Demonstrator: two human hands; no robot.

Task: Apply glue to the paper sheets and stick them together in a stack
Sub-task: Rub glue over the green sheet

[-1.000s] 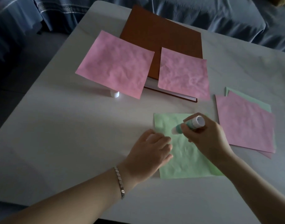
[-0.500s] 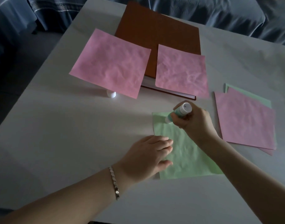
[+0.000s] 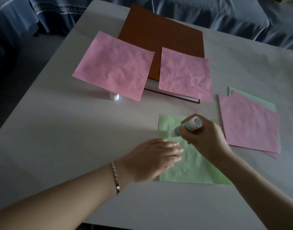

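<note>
A green paper sheet [image 3: 194, 165] lies flat on the white table [image 3: 76, 138] in front of me. My left hand [image 3: 156, 157] rests flat on its left edge, fingers spread. My right hand [image 3: 207, 138] grips a green-and-white glue stick [image 3: 188, 126], tilted with its tip down on the sheet's upper left part. A stack of pink and green sheets [image 3: 249, 123] lies to the right. Two more pink sheets, one at the back left [image 3: 113, 65] and one at the back middle [image 3: 184, 73], lie partly on a brown book [image 3: 164, 34].
The white glue cap [image 3: 114, 96] stands under the front corner of the left pink sheet. Blue fabric [image 3: 208, 10] of a sofa runs behind the table. The table's left edge drops to a dark floor [image 3: 12, 67].
My right hand slid the glue stick up toward the sheet's far left corner, then back down and toward me. My left hand stayed pressed on the sheet.
</note>
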